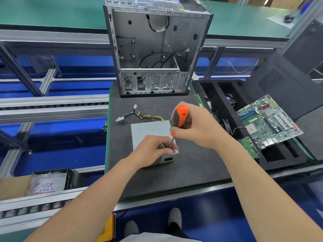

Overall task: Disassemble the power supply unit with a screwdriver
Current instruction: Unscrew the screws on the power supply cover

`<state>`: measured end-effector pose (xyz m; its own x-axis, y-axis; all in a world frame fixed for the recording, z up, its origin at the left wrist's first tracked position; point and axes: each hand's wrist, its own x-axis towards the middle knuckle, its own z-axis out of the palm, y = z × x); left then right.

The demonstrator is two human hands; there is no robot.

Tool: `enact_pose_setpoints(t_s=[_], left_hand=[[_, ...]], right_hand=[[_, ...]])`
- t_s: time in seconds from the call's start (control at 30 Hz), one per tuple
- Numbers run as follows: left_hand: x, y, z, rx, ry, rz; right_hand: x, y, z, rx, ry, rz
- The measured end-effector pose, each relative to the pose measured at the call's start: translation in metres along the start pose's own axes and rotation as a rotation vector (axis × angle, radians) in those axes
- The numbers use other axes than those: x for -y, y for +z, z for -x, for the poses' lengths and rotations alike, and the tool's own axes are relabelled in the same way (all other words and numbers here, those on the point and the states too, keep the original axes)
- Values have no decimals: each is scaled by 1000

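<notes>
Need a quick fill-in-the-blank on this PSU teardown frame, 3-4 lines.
The right hand grips the screwdriver by its black and ____ handle.
The left hand pinches the shaft over the power supply unit, which lies on a dark ____.
The motherboard sits in the foam tray to the person's ____.
The wires leave the unit's ____ edge.
Missing: orange; mat; right; far.

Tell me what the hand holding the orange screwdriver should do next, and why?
Probably twist the orange-and-black-handled screwdriver to loosen a screw, which fingers hide. The right hand grips its handle, the left hand steadies the shaft, and the tip sits at the near corner of the grey metal power supply box.
</notes>
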<state>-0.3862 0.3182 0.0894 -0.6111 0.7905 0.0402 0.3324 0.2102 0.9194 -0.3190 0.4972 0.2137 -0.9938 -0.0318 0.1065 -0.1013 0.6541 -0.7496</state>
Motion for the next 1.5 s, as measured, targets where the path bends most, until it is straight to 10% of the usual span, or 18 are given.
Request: enact_pose_setpoints(t_s=[0.27, 0.73, 0.97, 1.23, 1.5], left_hand=[[6, 10, -1, -105, 9, -173], [9, 5, 4, -81, 51, -219], [11, 7, 3, -84, 33, -211], [14, 4, 3, -79, 45, -222], [13, 4, 3, -82, 57, -226]], right_hand=[[43, 6, -5, -230, 247, 751], [79, -29, -14, 405, 194, 609], [74, 7, -15, 9, 382, 968], [72, -8, -8, 243, 92, 525], [65, 1, -13, 79, 273, 750]])
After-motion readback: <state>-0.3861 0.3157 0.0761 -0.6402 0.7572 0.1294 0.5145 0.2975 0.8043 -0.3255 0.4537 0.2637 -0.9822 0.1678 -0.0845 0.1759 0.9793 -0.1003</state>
